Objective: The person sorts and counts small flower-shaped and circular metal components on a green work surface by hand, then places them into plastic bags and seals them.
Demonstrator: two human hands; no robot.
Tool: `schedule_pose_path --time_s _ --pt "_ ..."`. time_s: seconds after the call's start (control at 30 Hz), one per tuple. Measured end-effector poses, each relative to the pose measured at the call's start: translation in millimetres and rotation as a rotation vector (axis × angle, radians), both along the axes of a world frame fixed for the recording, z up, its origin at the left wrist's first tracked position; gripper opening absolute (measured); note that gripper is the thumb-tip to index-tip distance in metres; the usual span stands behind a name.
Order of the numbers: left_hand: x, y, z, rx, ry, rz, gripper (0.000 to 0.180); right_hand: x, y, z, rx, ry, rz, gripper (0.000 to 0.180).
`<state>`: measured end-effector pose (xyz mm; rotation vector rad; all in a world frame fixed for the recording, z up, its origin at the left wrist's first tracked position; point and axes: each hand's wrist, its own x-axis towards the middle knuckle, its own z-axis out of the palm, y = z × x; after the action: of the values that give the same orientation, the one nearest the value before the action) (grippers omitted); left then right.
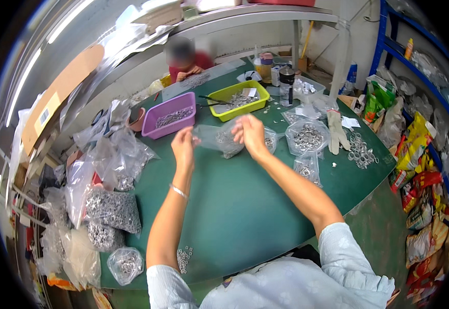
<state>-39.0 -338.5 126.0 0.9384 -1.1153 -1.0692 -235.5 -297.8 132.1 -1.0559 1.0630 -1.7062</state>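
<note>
A clear plastic bag [211, 138] with small metal pieces in its right end is stretched between my hands over the green table [219, 206]. My left hand [184, 146] pinches the bag's left end. At the other end, the fingers of my right hand [250, 135] are closed on the plastic, partly hiding the pieces. Just beyond my hands are a purple basin [154, 133] and a yellow-green basin [242, 112], each holding small metal parts. Black-handled tweezers or a similar tool [211, 99] rest across the green basin's left rim.
Bags of metal parts [112, 208] crowd the left side. To the right are an open bag of rings [307, 138], a glove [336, 131] and loose rings [361, 152]. Small parts [184, 259] lie by my left forearm. Another person [187, 64] sits across the table.
</note>
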Motion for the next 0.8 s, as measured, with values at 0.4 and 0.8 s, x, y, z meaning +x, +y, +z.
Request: schedule_pose_path --time_s 0.4,0.8 --pt "-14 177 -79 0.167 -0.135 -0.302 0.046 4 166 -78 -0.095 0.649 0.436 0.030" --pt "-66 344 -73 0.510 0.792 -0.397 0.054 27 169 -103 -0.489 1.103 0.301 0.020"
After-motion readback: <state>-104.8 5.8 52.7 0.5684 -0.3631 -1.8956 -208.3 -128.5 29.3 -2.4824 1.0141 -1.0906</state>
